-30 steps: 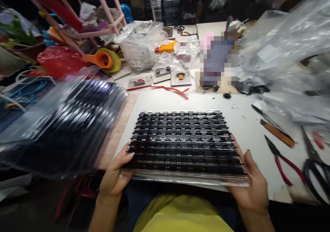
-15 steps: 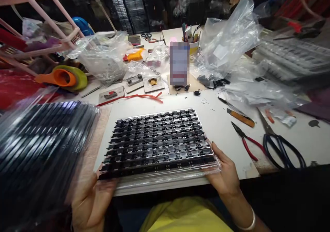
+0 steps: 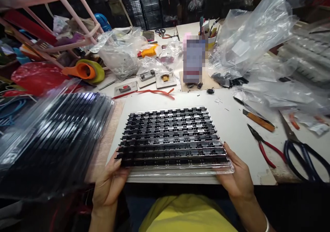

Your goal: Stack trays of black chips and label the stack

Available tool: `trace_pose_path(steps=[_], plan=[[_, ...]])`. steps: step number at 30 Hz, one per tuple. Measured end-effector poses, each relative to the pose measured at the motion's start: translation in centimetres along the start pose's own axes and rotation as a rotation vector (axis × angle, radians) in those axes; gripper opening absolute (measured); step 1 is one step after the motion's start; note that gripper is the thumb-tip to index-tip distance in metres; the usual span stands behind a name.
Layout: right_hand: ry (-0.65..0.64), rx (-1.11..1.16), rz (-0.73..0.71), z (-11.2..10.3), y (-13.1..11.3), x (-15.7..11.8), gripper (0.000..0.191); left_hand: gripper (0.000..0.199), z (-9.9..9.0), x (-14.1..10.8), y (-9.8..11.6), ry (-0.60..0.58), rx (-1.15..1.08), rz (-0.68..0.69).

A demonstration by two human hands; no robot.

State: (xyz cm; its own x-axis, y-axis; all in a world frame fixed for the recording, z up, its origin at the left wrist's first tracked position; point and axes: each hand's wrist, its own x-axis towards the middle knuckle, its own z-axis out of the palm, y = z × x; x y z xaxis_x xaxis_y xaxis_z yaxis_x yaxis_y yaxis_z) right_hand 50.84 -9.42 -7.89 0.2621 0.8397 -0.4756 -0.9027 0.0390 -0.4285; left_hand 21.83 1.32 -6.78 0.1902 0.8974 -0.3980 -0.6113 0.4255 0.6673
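A clear plastic tray filled with rows of black parts with small metal pins lies in front of me, level or nearly so. My left hand grips its near left corner, with the thumb on the edge and the other fingers underneath. On the opposite side, my right hand holds the near right corner, its fingers partly hidden below the tray. Both hands are closed on the rim. Under the tray is a white board; whether the tray rests on it I cannot tell.
A tall stack of filled clear trays stands at the left. To the right lie red-handled pliers, dark-handled scissors and an orange-brown cutter. Behind are plastic bags, a propped phone and a red strip.
The whole scene has shifted to the right in view as my head turned left. Both hands keep their grip on the tray, which sits slightly more level.
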Motion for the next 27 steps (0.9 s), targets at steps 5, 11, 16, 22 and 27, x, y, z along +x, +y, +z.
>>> trace_pose_path(steps=[5,11,16,22,27], plan=[[0.010,-0.040,-0.021,0.1,0.0,0.0,0.019,0.055,-0.1,0.0,0.1,-0.004,-0.005,0.002],[-0.002,-0.041,-0.052,0.1,0.1,0.1,0.018,0.057,-0.3,0.0,0.2,-0.039,-0.022,0.004],[0.006,-0.096,-0.076,0.2,0.0,0.2,0.022,0.057,-0.3,0.1,0.2,-0.038,-0.030,-0.011],[0.103,-0.118,-0.076,-0.4,-0.5,0.0,0.025,0.058,-0.1,0.0,0.0,-0.065,0.001,-0.014],[0.229,-0.125,-0.110,-0.9,-0.2,-0.5,0.030,0.058,-0.2,-0.1,-0.1,-0.101,0.008,0.000]])
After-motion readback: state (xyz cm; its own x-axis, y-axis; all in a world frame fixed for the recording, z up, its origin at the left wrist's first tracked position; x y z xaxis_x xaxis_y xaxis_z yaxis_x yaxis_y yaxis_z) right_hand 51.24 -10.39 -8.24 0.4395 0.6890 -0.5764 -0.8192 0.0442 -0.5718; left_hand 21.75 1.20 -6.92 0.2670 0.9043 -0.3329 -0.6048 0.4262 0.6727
